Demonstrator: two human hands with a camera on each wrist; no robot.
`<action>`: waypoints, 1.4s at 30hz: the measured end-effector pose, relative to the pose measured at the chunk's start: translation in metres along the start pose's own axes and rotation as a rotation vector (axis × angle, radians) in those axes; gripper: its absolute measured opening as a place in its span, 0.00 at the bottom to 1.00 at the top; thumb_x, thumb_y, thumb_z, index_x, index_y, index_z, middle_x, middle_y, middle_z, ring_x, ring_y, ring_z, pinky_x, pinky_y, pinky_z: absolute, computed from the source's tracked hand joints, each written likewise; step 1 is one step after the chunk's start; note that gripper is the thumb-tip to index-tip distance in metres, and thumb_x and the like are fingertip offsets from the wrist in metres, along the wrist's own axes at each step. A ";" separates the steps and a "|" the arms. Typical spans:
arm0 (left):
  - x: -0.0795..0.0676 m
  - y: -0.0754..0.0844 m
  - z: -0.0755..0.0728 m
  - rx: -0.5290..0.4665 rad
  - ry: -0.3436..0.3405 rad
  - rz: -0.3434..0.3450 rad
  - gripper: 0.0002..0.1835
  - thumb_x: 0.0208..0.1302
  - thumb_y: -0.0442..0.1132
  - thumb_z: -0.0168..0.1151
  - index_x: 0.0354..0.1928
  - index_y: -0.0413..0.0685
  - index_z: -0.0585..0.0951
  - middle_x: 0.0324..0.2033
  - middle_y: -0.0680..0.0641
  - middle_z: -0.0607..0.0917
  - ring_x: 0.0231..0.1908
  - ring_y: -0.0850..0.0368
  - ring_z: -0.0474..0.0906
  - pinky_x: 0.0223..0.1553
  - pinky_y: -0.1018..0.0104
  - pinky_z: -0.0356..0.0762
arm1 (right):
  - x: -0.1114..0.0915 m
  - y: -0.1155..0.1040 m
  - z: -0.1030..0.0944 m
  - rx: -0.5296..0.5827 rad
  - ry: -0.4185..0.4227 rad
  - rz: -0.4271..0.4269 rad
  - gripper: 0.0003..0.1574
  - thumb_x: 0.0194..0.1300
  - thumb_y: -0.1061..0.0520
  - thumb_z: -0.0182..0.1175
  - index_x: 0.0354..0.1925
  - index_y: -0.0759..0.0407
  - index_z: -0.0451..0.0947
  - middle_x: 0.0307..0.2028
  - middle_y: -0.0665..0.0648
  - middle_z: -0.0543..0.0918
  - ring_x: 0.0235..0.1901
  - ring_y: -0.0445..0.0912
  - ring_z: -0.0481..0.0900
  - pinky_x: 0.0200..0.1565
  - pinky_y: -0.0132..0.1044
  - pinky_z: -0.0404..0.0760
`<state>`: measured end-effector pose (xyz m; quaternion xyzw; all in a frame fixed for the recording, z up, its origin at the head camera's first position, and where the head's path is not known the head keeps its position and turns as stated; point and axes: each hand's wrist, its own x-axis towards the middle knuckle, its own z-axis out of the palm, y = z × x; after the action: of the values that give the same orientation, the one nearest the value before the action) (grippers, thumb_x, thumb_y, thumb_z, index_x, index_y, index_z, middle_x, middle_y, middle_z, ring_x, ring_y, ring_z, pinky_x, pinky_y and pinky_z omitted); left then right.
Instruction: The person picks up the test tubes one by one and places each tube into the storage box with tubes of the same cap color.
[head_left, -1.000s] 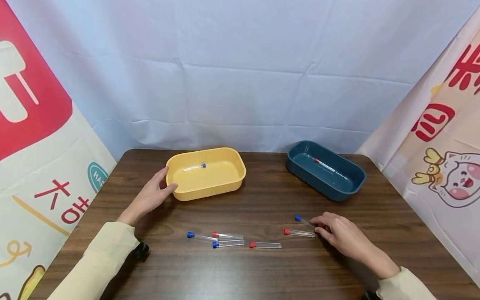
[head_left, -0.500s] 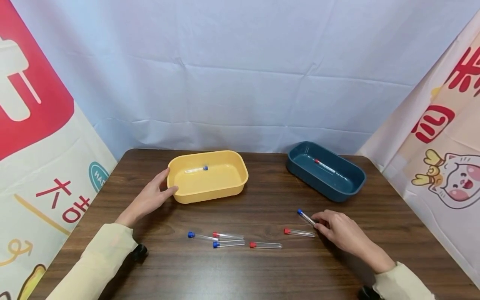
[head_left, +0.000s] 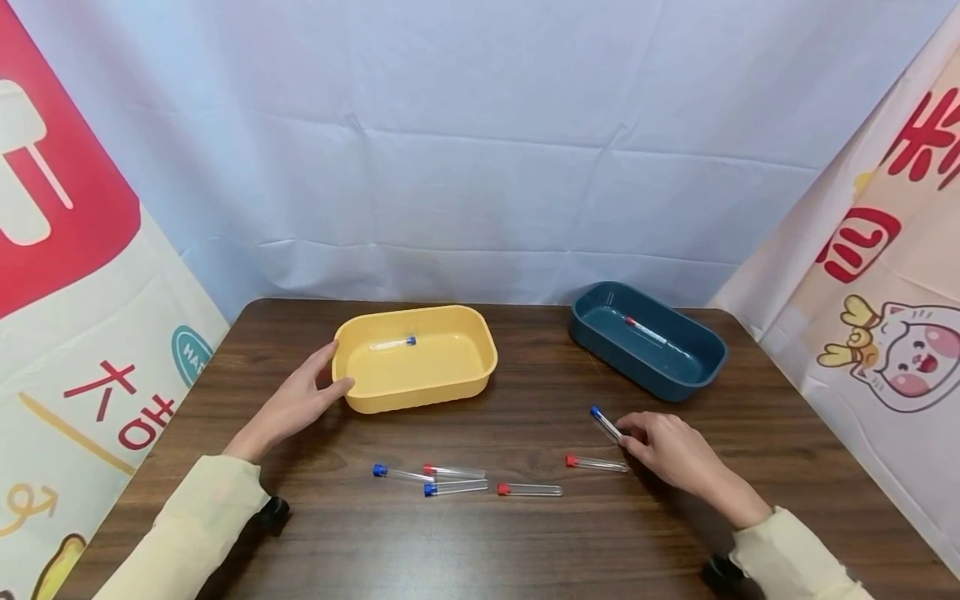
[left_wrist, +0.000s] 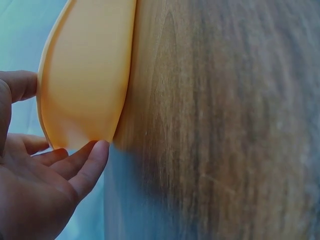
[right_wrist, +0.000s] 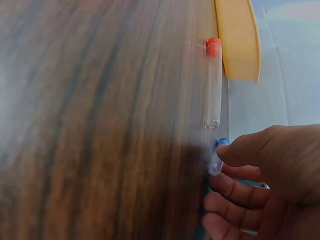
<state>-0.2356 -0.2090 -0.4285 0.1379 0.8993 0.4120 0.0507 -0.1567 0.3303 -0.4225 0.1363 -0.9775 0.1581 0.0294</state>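
Note:
My left hand (head_left: 296, 408) holds the left end of a yellow tray (head_left: 420, 396), thumb and fingers spread around its end wall. In the left wrist view the fingertips (left_wrist: 101, 147) touch the tray's outer side. A clear test tube with a blue cap lies inside that tray. My right hand (head_left: 671, 446) pinches another blue-capped test tube (head_left: 604, 422) between thumb and fingers, its cap pointing away to the left. Just in front of it a red-capped test tube (head_left: 596, 464) lies on the table, seen too in the right wrist view.
A dark blue tray (head_left: 648, 367) with one red-capped tube inside stands at the back right. Centre-left on the wooden table (head_left: 360, 550) lie several more tubes: a blue-capped tube (head_left: 401, 475), others close to it, and a red-capped tube (head_left: 529, 490). A white cloth hangs behind.
The yellow tray has slid slightly toward me with my left hand. My right hand has moved a little away from me, and the blue-capped tube in its fingers has shifted and turned.

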 end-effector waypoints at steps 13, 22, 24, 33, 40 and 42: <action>-0.003 0.001 0.001 0.005 -0.021 0.023 0.46 0.78 0.52 0.58 0.83 0.39 0.45 0.80 0.33 0.48 0.78 0.31 0.45 0.71 0.31 0.52 | 0.005 -0.004 0.004 0.012 0.020 0.037 0.09 0.67 0.57 0.69 0.44 0.61 0.87 0.24 0.44 0.78 0.23 0.39 0.71 0.26 0.38 0.72; -0.004 0.003 0.003 0.004 -0.039 0.041 0.46 0.78 0.52 0.57 0.83 0.39 0.46 0.80 0.32 0.49 0.74 0.31 0.55 0.70 0.32 0.57 | 0.009 -0.010 0.008 0.048 -0.007 0.060 0.18 0.68 0.57 0.69 0.51 0.68 0.84 0.27 0.47 0.84 0.26 0.39 0.77 0.29 0.40 0.78; -0.004 0.003 0.003 0.001 -0.044 0.042 0.46 0.78 0.53 0.57 0.83 0.40 0.46 0.80 0.33 0.49 0.74 0.31 0.56 0.70 0.32 0.57 | 0.010 -0.010 0.008 0.055 -0.013 0.064 0.20 0.68 0.57 0.69 0.52 0.69 0.83 0.27 0.48 0.85 0.26 0.39 0.77 0.28 0.40 0.78; -0.005 0.005 0.004 -0.009 -0.073 0.050 0.45 0.78 0.52 0.57 0.83 0.42 0.46 0.80 0.34 0.50 0.74 0.32 0.56 0.69 0.32 0.59 | 0.015 -0.016 0.007 0.049 -0.049 0.096 0.22 0.69 0.56 0.68 0.54 0.71 0.82 0.27 0.48 0.84 0.24 0.39 0.75 0.26 0.40 0.76; -0.006 0.011 0.007 -0.013 -0.088 0.079 0.45 0.77 0.51 0.59 0.82 0.39 0.48 0.80 0.33 0.51 0.74 0.31 0.57 0.68 0.34 0.62 | 0.016 -0.019 0.007 0.065 -0.059 0.105 0.24 0.69 0.56 0.68 0.56 0.72 0.80 0.28 0.48 0.85 0.25 0.39 0.76 0.26 0.40 0.76; -0.007 0.012 0.009 -0.010 -0.089 0.088 0.46 0.77 0.51 0.60 0.82 0.38 0.48 0.79 0.33 0.52 0.74 0.32 0.58 0.68 0.35 0.64 | 0.017 -0.020 0.007 0.065 -0.060 0.106 0.25 0.69 0.56 0.68 0.56 0.72 0.80 0.28 0.48 0.86 0.25 0.39 0.77 0.26 0.40 0.76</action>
<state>-0.2249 -0.1972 -0.4251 0.1954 0.8870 0.4119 0.0733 -0.1673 0.3060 -0.4211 0.0901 -0.9782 0.1867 -0.0126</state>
